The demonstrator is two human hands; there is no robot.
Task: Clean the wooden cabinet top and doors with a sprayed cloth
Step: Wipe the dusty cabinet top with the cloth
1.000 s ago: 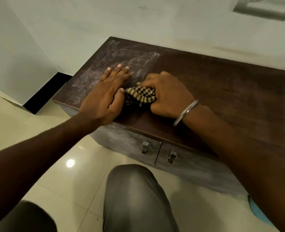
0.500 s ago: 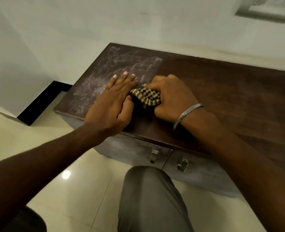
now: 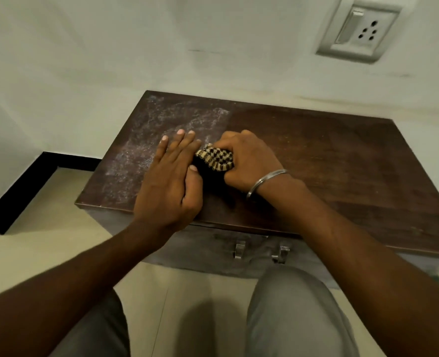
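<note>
At frame centre, the right hand (image 3: 249,161) grips the bunched checkered cloth (image 3: 215,160) on the wooden cabinet top (image 3: 329,161); the left hand (image 3: 170,180) lies flat and open just beside it, over the dusty patch (image 3: 146,150).

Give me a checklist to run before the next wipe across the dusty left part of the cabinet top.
1. Cloth bunched in right hand: ok.
2. Left hand flat on the cabinet top, bracing: ok.
3. Left hand lies across the dusty patch, in the cloth's path: not ok.
4. Cloth damp with spray: cannot tell.
5. Right part of the top looks wiped: ok.
6. Doors cleaned: not ok, they look dusty.
</note>
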